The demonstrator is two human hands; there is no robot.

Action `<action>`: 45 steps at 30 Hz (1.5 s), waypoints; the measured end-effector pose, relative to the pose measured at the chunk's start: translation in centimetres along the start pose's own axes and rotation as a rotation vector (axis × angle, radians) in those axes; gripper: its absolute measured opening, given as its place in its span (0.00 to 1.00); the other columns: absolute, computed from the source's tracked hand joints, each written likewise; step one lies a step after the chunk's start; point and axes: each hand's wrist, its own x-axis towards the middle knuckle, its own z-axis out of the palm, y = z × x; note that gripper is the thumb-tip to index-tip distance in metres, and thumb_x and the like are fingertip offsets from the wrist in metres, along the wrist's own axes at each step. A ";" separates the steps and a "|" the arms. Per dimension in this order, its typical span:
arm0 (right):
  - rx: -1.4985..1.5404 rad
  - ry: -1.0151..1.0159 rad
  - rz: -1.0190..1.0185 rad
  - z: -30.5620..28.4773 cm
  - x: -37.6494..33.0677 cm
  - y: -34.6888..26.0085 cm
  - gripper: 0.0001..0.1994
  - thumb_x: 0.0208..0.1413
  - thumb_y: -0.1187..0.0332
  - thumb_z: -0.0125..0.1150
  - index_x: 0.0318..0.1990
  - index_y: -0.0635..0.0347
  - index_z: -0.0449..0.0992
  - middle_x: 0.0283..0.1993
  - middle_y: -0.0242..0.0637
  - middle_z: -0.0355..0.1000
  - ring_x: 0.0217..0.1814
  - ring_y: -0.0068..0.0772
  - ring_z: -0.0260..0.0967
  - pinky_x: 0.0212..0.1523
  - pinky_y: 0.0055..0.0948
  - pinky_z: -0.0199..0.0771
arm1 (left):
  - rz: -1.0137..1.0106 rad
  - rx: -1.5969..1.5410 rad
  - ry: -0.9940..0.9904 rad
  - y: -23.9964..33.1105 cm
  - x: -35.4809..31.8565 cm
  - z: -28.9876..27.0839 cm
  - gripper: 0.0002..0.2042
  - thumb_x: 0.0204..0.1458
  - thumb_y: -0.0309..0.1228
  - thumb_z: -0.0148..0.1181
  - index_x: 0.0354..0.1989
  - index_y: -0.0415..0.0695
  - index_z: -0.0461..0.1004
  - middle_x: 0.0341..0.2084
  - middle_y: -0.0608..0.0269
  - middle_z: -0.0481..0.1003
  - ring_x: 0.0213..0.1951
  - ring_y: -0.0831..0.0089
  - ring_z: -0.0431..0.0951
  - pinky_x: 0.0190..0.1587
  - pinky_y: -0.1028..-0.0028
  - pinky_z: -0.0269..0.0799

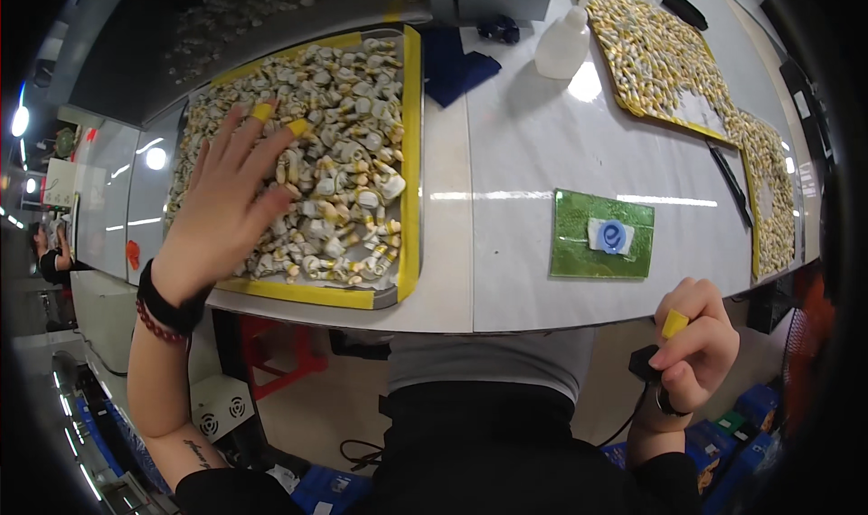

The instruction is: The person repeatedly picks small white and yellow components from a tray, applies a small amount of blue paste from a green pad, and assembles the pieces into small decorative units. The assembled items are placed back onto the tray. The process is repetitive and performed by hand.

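My left hand lies open, fingers spread, on a heap of small white and gold pieces. They fill a tray edged with yellow tape. Two of its fingertips wear yellow covers. Beyond the table's front edge at the right, my right hand is closed, fingers curled, with a yellow cover on one finger. Right at its fingertips is a black object with a cable below it; whether it is gripped is unclear. On the table, a green square pad carries a blue round piece on a white patch.
A white squeeze bottle and a dark blue cloth are at the back. Two more yellow-edged trays, one far and one at right, hold similar pieces. Black tweezers lie beside them. A red stool stands underneath.
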 end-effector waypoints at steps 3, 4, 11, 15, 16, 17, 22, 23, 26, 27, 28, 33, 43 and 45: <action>-0.011 0.032 0.030 -0.3 -0.3 0.0 0.15 0.39 0.55 0.67 0.17 0.57 0.75 0.22 0.30 0.60 0.24 0.24 0.57 0.24 0.21 0.53 | 0.013 0.030 0.020 -4.2 -0.5 0.4 0.23 0.57 0.38 0.44 0.60 0.46 0.58 0.64 0.53 0.50 0.66 0.48 0.43 0.65 0.57 0.41; -0.015 0.041 0.048 -0.4 -0.4 0.1 0.15 0.40 0.55 0.66 0.17 0.57 0.75 0.22 0.30 0.60 0.23 0.23 0.57 0.24 0.21 0.53 | -0.012 -0.036 0.029 -5.1 -0.6 0.7 0.23 0.57 0.38 0.44 0.60 0.45 0.58 0.64 0.52 0.49 0.66 0.48 0.43 0.65 0.57 0.41; -0.019 0.043 0.056 -0.9 -0.7 0.8 0.12 0.40 0.59 0.65 0.18 0.58 0.75 0.21 0.30 0.60 0.21 0.23 0.57 0.22 0.21 0.52 | -0.231 -0.335 -0.089 -11.8 -2.8 2.2 0.24 0.56 0.32 0.45 0.63 0.44 0.54 0.65 0.46 0.44 0.67 0.50 0.40 0.65 0.63 0.40; 0.021 0.024 0.054 -1.3 -0.9 1.2 0.11 0.41 0.61 0.64 0.19 0.59 0.75 0.20 0.31 0.61 0.21 0.23 0.57 0.21 0.21 0.51 | -0.273 -0.403 -0.114 -11.5 -3.9 1.6 0.26 0.54 0.29 0.48 0.64 0.45 0.53 0.64 0.46 0.48 0.67 0.55 0.41 0.65 0.66 0.41; 0.020 0.016 0.049 -1.5 -1.0 1.4 0.11 0.41 0.62 0.64 0.19 0.60 0.75 0.21 0.31 0.61 0.21 0.23 0.57 0.21 0.21 0.51 | -0.256 -0.455 -0.137 -11.3 -4.0 0.9 0.27 0.53 0.28 0.48 0.64 0.46 0.53 0.64 0.46 0.49 0.67 0.57 0.42 0.65 0.66 0.41; 0.019 0.008 0.044 -1.6 -1.0 1.5 0.11 0.41 0.62 0.64 0.19 0.60 0.75 0.21 0.31 0.62 0.21 0.23 0.57 0.21 0.21 0.51 | -0.238 -0.482 -0.171 -11.8 -4.1 0.2 0.27 0.53 0.28 0.48 0.64 0.45 0.53 0.64 0.47 0.50 0.67 0.58 0.44 0.64 0.67 0.42; 0.042 0.017 0.029 -1.3 -0.8 1.4 0.10 0.41 0.63 0.64 0.19 0.61 0.75 0.20 0.31 0.62 0.21 0.23 0.57 0.21 0.21 0.52 | -0.333 -0.583 0.024 -11.5 -2.9 -2.2 0.27 0.54 0.29 0.49 0.63 0.43 0.54 0.63 0.50 0.54 0.65 0.63 0.52 0.64 0.69 0.43; 0.045 0.022 0.024 -1.2 -0.8 1.4 0.10 0.41 0.63 0.64 0.19 0.61 0.75 0.20 0.32 0.62 0.21 0.23 0.57 0.21 0.21 0.52 | -0.295 -0.589 0.120 -10.2 -2.1 -2.4 0.26 0.54 0.29 0.50 0.63 0.42 0.54 0.62 0.52 0.56 0.64 0.64 0.53 0.64 0.69 0.44; 0.045 -0.012 -0.007 -0.9 -0.5 1.2 0.09 0.41 0.64 0.64 0.20 0.61 0.76 0.20 0.31 0.63 0.21 0.24 0.57 0.21 0.21 0.52 | -0.125 -0.439 0.049 -8.5 -0.9 -1.9 0.26 0.55 0.32 0.50 0.62 0.42 0.55 0.63 0.53 0.55 0.65 0.63 0.52 0.65 0.66 0.43; 0.038 -0.023 -0.011 -0.9 -0.4 1.1 0.09 0.40 0.65 0.64 0.20 0.61 0.76 0.20 0.31 0.63 0.21 0.24 0.57 0.21 0.21 0.52 | -0.039 -0.313 -0.021 -6.8 -0.2 -1.9 0.28 0.56 0.38 0.48 0.63 0.41 0.53 0.64 0.50 0.51 0.66 0.55 0.46 0.65 0.60 0.39; 0.029 -0.032 -0.015 -0.8 -0.4 1.0 0.09 0.40 0.65 0.64 0.20 0.61 0.76 0.20 0.31 0.63 0.21 0.24 0.57 0.21 0.21 0.52 | 0.031 -0.250 -0.078 -5.3 0.5 -1.6 0.29 0.56 0.41 0.47 0.64 0.41 0.51 0.64 0.49 0.50 0.67 0.53 0.43 0.65 0.58 0.38; 0.028 -0.073 -0.012 -0.9 -0.4 0.7 0.07 0.38 0.67 0.64 0.21 0.61 0.77 0.20 0.31 0.64 0.21 0.24 0.59 0.22 0.21 0.54 | 0.063 -0.030 -0.188 -2.0 2.5 -0.2 0.33 0.57 0.49 0.42 0.65 0.40 0.46 0.65 0.45 0.46 0.67 0.45 0.32 0.65 0.52 0.32; 0.016 -0.095 -0.003 -1.1 -0.8 0.7 0.06 0.39 0.69 0.63 0.22 0.62 0.77 0.20 0.32 0.65 0.21 0.25 0.60 0.22 0.22 0.57 | 0.097 -0.189 -0.350 -0.3 6.2 -5.2 0.29 0.55 0.43 0.49 0.62 0.39 0.55 0.60 0.44 0.56 0.65 0.51 0.48 0.64 0.61 0.46; 0.017 -0.089 -0.001 -1.2 -0.8 0.6 0.06 0.40 0.69 0.63 0.22 0.62 0.77 0.20 0.33 0.65 0.21 0.25 0.61 0.22 0.22 0.57 | 0.176 -0.259 -0.095 0.5 6.4 -5.3 0.28 0.53 0.42 0.52 0.60 0.40 0.58 0.59 0.44 0.59 0.63 0.52 0.53 0.63 0.62 0.49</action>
